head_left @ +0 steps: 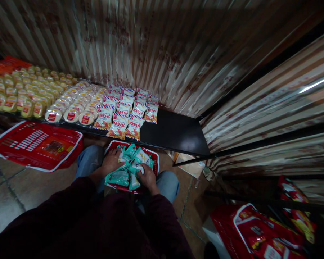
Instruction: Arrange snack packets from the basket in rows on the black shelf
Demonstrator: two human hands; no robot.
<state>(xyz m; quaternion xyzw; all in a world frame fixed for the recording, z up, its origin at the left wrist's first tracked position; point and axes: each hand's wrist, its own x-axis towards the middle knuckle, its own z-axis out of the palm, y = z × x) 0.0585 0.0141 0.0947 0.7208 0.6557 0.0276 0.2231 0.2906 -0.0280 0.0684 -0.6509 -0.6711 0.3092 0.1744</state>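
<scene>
Between my knees is a red basket (156,158) with a white rim, filled with green-and-white snack packets (118,177). My left hand (112,162) reaches over its left side, thumb and fingers closed about a packet (121,156). From the right, my right hand (148,178) grips another packet (136,166) near the middle of the pile. Both hands stay low inside the basket's rim, and some fingertips are hidden among the packets. Just beyond, white-and-orange snack bags (118,126) stand in rows on a black shelf (175,131).
Round wrapped cakes (70,108) and yellow wrapped cakes (27,91) line the shelf further left. A second red basket (43,144) sits on the tiled floor at left. Red packages (261,230) lie at lower right. Striped sheeting (140,43) hangs behind, with a dark metal bar (243,144) at right.
</scene>
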